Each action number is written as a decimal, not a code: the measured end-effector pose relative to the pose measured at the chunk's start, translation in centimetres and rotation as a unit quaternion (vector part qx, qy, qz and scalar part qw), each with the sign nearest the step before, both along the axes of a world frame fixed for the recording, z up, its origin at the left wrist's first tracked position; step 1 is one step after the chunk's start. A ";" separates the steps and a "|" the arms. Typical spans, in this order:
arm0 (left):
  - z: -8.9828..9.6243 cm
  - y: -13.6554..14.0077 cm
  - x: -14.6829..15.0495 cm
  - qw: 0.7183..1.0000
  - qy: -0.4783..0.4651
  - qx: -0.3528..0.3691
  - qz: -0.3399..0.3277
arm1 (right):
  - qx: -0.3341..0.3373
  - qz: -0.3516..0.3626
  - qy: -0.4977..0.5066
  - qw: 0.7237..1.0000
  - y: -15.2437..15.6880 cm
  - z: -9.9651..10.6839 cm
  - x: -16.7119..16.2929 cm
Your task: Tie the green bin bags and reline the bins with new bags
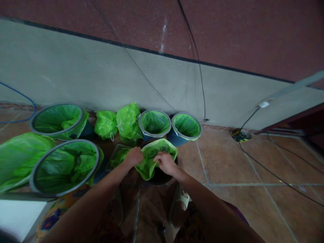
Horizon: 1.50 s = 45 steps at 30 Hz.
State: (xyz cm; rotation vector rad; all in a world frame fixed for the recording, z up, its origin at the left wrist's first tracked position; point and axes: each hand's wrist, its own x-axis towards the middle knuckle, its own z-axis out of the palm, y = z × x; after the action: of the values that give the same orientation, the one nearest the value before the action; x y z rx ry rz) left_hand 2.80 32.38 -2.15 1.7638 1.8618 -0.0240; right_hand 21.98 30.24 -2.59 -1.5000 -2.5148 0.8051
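Observation:
A green plastic bag sits loosely in a dark round bin on the floor in front of me. My left hand is closed on the bag's edge at its left side. With curled fingers, my right hand grips the bag's near edge, over the bin's opening. The bag's rim is partly spread between both hands and is not folded over the bin's near side. Beside my left hand stands a clear tray with more green plastic in it.
Two small blue bins with green liners stand by the wall. Tied green bags sit left of them. Farther left are large lined bins and a bulging green bag. Cables cross the tiles at right.

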 end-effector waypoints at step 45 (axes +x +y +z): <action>-2.5 7.3 -0.7 0.999 0.036 0.019 0.021 | -0.056 -0.318 -0.002 0.946 10.6 -5.5 3.3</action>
State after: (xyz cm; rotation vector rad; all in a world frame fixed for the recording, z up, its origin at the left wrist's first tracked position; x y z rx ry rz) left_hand 2.12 39.64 -4.60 1.7707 1.9607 -0.0368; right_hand 25.26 40.86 -8.04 -2.1631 -1.8009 0.8233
